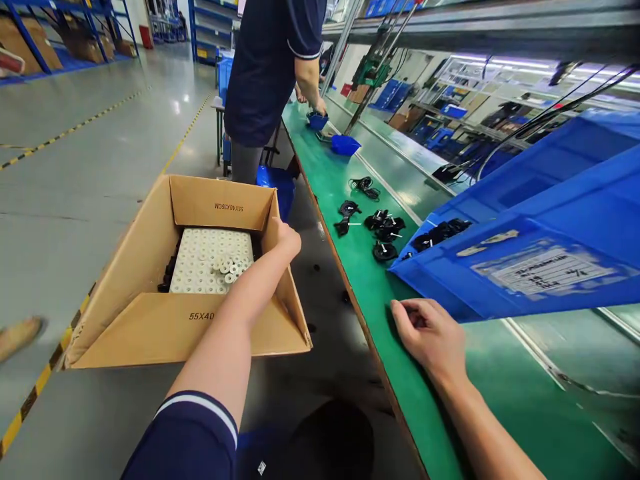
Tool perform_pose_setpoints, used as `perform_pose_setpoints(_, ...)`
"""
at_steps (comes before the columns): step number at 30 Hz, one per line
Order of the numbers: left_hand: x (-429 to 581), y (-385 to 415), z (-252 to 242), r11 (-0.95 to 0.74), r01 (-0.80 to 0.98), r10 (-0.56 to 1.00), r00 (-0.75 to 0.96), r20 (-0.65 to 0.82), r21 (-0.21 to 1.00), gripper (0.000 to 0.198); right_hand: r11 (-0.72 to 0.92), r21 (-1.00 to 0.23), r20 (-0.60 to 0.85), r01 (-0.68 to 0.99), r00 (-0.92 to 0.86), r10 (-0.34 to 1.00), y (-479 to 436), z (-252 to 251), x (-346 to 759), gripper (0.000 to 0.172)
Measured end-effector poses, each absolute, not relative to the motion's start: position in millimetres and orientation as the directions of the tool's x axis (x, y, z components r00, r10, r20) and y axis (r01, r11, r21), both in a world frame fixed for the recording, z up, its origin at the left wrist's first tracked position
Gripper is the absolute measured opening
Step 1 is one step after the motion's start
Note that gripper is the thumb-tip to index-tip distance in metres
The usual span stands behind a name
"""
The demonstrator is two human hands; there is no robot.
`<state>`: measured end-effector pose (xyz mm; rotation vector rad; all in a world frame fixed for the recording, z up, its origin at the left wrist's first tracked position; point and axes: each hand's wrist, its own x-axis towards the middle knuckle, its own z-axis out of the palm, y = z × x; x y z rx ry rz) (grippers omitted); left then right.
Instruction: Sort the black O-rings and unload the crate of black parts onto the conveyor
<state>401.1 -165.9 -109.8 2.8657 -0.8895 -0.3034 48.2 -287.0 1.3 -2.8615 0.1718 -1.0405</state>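
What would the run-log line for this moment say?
left hand: on cardboard box flap | right hand: on green bench, beside blue bin | co-worker: farther along

Bright, even overhead light fills the scene. It glares in pale patches on the glossy floor [100, 133] at upper left, and tube lamps [500, 63] glow at upper right. Soft shadows lie under the blue bin [550, 233] on the green desk [500, 373]. Lines bend toward the frame edges; the lower left edge is motion-blurred.
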Motion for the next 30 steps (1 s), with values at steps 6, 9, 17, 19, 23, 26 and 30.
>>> perform_pose_setpoints(6, 394, -168, -100, -0.797, -0.601, -0.603, 0.783, -0.153, 0.069, 0.049, -0.979, -0.138, 0.596, -0.152, 0.776, -0.205, -289, -1, 52, 0.035)
perform_pose_setpoints(9, 391, -163, -91, -0.783, -0.619, -0.62, 0.77, -0.151, 0.058, 0.049, -0.981, -0.124, 0.6, -0.149, 0.777, -0.194, -289, 1, 54, 0.037)
perform_pose_setpoints(17, 359, -114, -40, -0.738, -0.665, -0.675, 0.727, -0.128, 0.118, 0.039, -0.984, -0.162, 0.561, -0.073, 0.814, -0.153, -226, 4, 48, 0.042)
perform_pose_setpoints(19, 335, -97, -20, -0.735, -0.657, -0.676, 0.729, -0.108, 0.165, 0.034, -0.974, -0.229, 0.518, -0.003, 0.846, -0.124, -213, 5, 45, 0.042)
perform_pose_setpoints(23, 255, -49, 5, -0.615, -0.708, -0.77, 0.634, -0.071, 0.348, 0.032, -0.955, -0.297, 0.544, 0.021, 0.825, -0.151, -212, 6, 46, 0.049)
perform_pose_setpoints(26, 179, 4, 6, -0.463, -0.777, -0.861, 0.509, -0.007, 0.426, 0.033, -0.945, -0.327, 0.544, 0.035, 0.824, -0.158, -217, 6, 50, 0.05)
perform_pose_setpoints(30, 87, 80, -4, -0.458, -0.765, -0.851, 0.524, 0.024, 0.453, 0.057, -0.933, -0.36, 0.507, 0.022, 0.844, -0.176, -217, 3, 51, 0.045)
